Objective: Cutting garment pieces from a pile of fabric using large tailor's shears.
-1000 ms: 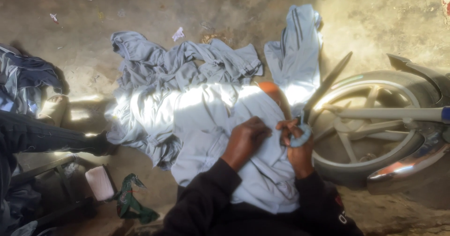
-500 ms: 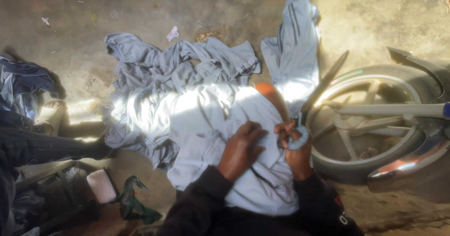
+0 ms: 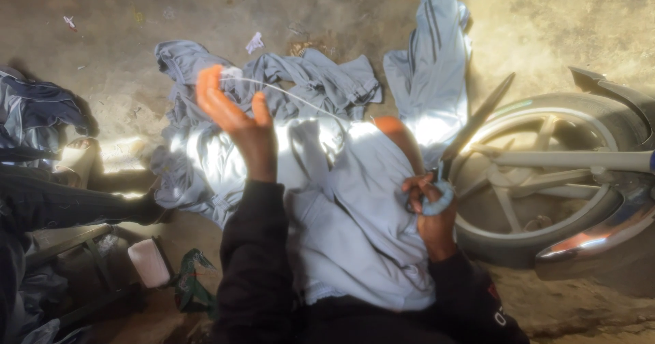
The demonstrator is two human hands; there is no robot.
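Between raised left hand (image 3: 235, 122) fingers (image 3: 208, 84) runs white thread (image 3: 300, 98).

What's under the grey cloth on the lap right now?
Under the grey cloth an orange rounded edge pokes out at the top; the rest is covered. The right hand rests on it, holding scissors. The left hand pulls thread above it.

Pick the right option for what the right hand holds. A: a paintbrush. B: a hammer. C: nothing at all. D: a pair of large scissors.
D: the right hand grips the wrapped handle of a pair of large scissors whose dark blades point up toward the wheel, while the left hand is raised over the grey cloth, drawing a thread.
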